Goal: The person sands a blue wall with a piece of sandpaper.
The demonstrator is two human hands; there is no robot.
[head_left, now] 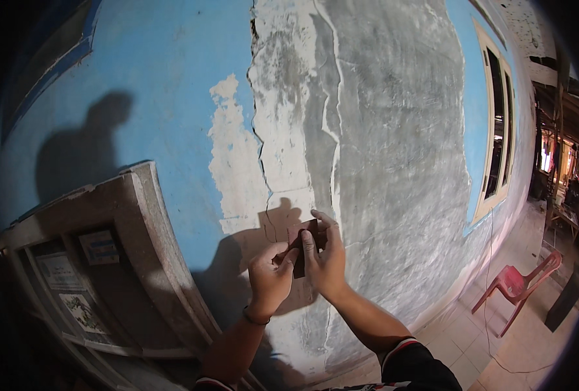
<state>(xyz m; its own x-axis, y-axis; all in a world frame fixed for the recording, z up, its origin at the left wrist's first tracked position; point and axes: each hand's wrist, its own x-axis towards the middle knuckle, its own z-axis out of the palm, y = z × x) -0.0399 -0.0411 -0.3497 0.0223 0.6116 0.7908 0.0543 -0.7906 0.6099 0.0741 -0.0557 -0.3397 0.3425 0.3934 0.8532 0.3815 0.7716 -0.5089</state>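
Small brown sheet (299, 268) between left grip (269, 272) and right grip (326, 260); both pinch it, lower end protruding.

Small brown sheet (300, 268), held up, partly hidden.

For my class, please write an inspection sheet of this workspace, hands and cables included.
Surface: blue-painted wall with cracked white and grey patches.
Things in use: small, thin, dark-brown sheet.
Clutter: worn brown wooden frame with dark panels, at left.
Hands: left hand and right hand both pinch the sheet.
Cables: thin dark cord hanging by the wall, trailing over pale tiled floor.
Surroundings: red plastic chair and cream-framed window, at right.
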